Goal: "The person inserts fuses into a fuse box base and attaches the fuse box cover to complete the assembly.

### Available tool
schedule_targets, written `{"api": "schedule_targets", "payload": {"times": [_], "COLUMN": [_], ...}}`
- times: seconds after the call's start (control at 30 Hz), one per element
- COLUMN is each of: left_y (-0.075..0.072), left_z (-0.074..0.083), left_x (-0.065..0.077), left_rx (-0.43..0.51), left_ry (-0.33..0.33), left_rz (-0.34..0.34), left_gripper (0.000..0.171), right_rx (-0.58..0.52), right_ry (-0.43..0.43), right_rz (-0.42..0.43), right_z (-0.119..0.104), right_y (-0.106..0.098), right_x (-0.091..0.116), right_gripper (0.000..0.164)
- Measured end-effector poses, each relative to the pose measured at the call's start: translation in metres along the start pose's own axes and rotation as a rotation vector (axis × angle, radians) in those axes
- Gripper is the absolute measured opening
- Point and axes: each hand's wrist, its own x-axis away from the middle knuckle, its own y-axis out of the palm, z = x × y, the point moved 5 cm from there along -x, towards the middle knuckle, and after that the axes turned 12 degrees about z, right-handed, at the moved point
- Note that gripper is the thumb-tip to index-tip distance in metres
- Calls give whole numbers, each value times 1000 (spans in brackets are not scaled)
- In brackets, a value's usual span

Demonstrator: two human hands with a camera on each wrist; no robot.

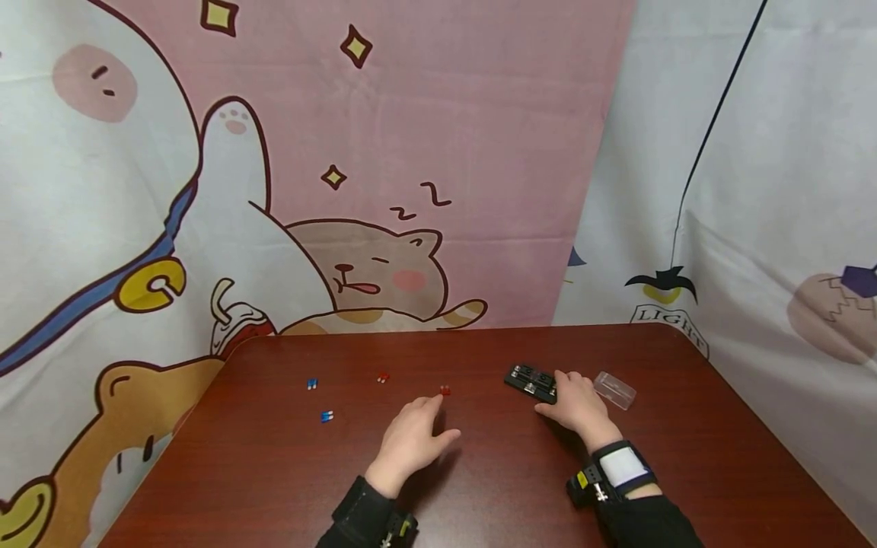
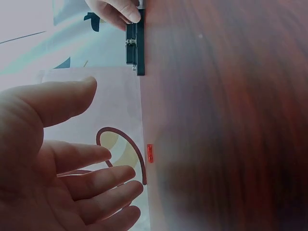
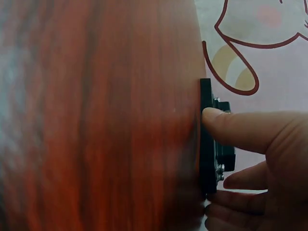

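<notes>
While the right hand (image 1: 579, 405) pinches the black block (image 1: 529, 382) right of the frame's middle, the left hand (image 1: 409, 443), fingers apart, is by the lower-middle red bit (image 1: 445, 390), probably light, hard, and best held by its sides.

A brown table (image 1: 253, 464) carries blue pieces (image 1: 326, 416), red pieces (image 1: 382, 377), a black block (image 1: 529, 383), a clear cover (image 1: 615, 390)

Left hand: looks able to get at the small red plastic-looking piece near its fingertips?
Likely yes: the left hand is empty and close to the small red piece, with no other object visible between them.
</notes>
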Motion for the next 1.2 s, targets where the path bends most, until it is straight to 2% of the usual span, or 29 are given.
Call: {"api": "schedule_targets", "payload": {"times": [0.1, 0.4, 0.63, 0.87, 1.2], "left_y": [2, 9, 14, 18, 21], "left_z": [2, 11, 18, 23, 29], "left_x": [-1, -7, -8, -11, -16], "left_rx": [-10, -31, -39, -33, -32], "left_ry": [6, 15, 32, 15, 32], "left_rz": [-9, -18, -22, -48, -55], "left_gripper": [64, 63, 61, 62, 62], "right_rx": [21, 35, 31, 3, -23], "right_ry": [7, -40, -62, -98, -116], "right_rz": [-19, 21, 45, 81, 66], "right_z": [2, 4, 2, -1, -9], "right_y": [0, -1, -4, -7, -11], "right_x": [-3, -12, -10, -6, -3], "right_gripper": [76, 58, 53, 51, 52]}}
